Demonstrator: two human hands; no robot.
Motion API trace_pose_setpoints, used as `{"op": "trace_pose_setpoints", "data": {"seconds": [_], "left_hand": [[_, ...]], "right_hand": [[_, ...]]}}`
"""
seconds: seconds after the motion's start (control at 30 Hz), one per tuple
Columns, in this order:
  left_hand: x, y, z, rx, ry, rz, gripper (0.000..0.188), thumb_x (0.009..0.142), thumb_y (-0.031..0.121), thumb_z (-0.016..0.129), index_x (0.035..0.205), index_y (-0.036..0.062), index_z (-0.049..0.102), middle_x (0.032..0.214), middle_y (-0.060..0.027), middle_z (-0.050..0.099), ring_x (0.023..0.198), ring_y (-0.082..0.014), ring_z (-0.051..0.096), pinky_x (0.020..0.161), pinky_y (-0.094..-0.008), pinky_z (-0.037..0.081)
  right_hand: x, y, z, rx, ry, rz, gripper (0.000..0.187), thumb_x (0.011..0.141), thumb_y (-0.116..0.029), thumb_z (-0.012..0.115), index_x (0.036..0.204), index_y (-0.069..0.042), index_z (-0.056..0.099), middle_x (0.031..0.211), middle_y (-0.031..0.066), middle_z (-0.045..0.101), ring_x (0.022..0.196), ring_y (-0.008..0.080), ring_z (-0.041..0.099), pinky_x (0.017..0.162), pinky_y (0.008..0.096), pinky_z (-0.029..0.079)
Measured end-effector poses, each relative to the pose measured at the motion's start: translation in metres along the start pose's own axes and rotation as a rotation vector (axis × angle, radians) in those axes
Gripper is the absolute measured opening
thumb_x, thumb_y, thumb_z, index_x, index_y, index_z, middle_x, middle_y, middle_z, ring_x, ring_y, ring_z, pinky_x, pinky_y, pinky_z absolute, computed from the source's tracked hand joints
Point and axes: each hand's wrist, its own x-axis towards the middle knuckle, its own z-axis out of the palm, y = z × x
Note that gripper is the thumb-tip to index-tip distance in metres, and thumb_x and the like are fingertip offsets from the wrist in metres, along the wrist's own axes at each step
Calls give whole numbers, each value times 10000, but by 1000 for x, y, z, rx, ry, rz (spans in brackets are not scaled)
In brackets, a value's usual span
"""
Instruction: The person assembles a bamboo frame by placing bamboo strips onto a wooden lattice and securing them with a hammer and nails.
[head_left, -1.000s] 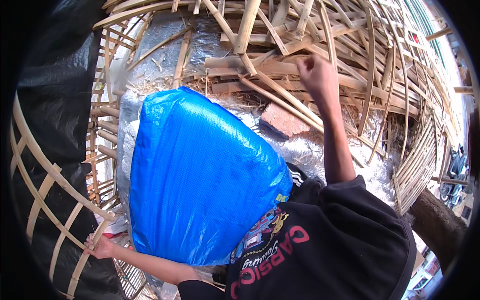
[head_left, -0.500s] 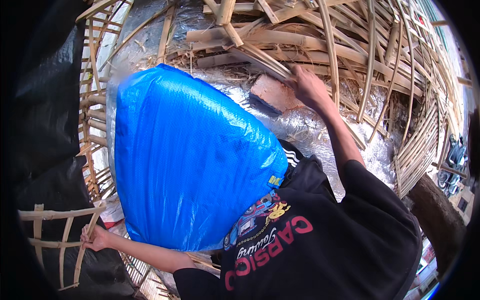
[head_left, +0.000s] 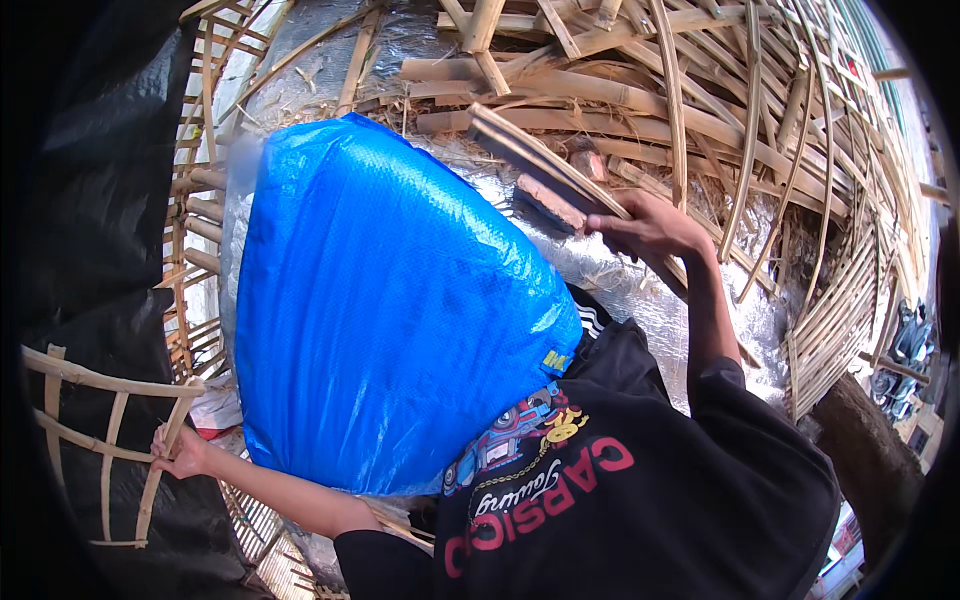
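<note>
My left hand (head_left: 180, 452) pinches the end crosspiece of a bamboo lattice frame (head_left: 85, 378) at the far left, in front of black sheeting. My right hand (head_left: 655, 228) is closed round a few long bamboo slats (head_left: 540, 150), pale on one side and dark along the other. They slant up to the left, with their far ends raised near the bamboo pile. Just under them a reddish brick (head_left: 550, 203) is partly covered. Over my lap spreads a blue woven plastic sheet (head_left: 390, 300), between my two arms.
A heap of bamboo strips (head_left: 600, 95) lies at the back and right, edged by a curved woven bamboo wall (head_left: 850, 270). Silvery foil sheeting (head_left: 625, 285) covers the ground. Black sheeting (head_left: 105, 200) hangs at the left beside a bamboo rack (head_left: 205, 210). A thick dark post (head_left: 865, 460) stands at right.
My right hand has drawn the slats toward me and to the right, lifting them off the pile's edge. My left hand keeps its hold on the frame. The view has shifted slightly.
</note>
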Motion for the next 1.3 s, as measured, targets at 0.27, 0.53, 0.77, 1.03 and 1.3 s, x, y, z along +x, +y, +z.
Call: {"op": "trace_pose_setpoints", "data": {"seconds": [0.27, 0.53, 0.77, 1.03, 1.3], "left_hand": [[-7, 0, 6, -60, -22, 51, 381, 965, 394, 526, 750, 94, 432, 683, -2, 421, 665, -168, 443, 694, -336, 391], [-11, 9, -17, -37, -109, 66, 405, 1020, 369, 432, 752, 67, 407, 703, -18, 367, 699, -166, 398, 709, -316, 390], [-10, 4, -21, -32, -18, 139, 288, 1020, 310, 459, 933, 42, 524, 791, -42, 486, 696, -145, 433, 630, -282, 412], [-37, 12, 6, 128, 334, 239, 244, 961, 290, 574, 1115, 102, 602, 962, -23, 610, 820, -163, 591, 672, -308, 518], [-20, -83, 89, 178, 108, -25, 193, 907, 319, 672, 1001, 179, 578, 709, 60, 472, 586, -90, 447, 578, -252, 401]], "right_hand": [[-5, -21, 4, 198, -9, -283, 389, 987, -355, 542, 1146, -5, 595, 851, 101, 715, 711, 138, 657, 612, 283, 528], [14, -13, 3, 172, 14, -169, 416, 955, -413, 587, 1076, -17, 627, 741, 41, 644, 650, 113, 603, 599, 278, 513], [21, -17, 4, 253, 134, -280, 213, 987, -258, 565, 1036, -51, 575, 693, -30, 486, 640, 81, 486, 568, 269, 468], [41, -68, 31, -312, 655, -293, 190, 915, -161, 595, 1049, -32, 634, 669, 119, 646, 635, 195, 646, 588, 348, 472], [-14, -212, 81, -564, 971, -898, 360, 975, -199, 536, 1295, -56, 450, 987, 186, 620, 790, 274, 617, 685, 394, 471]]}}
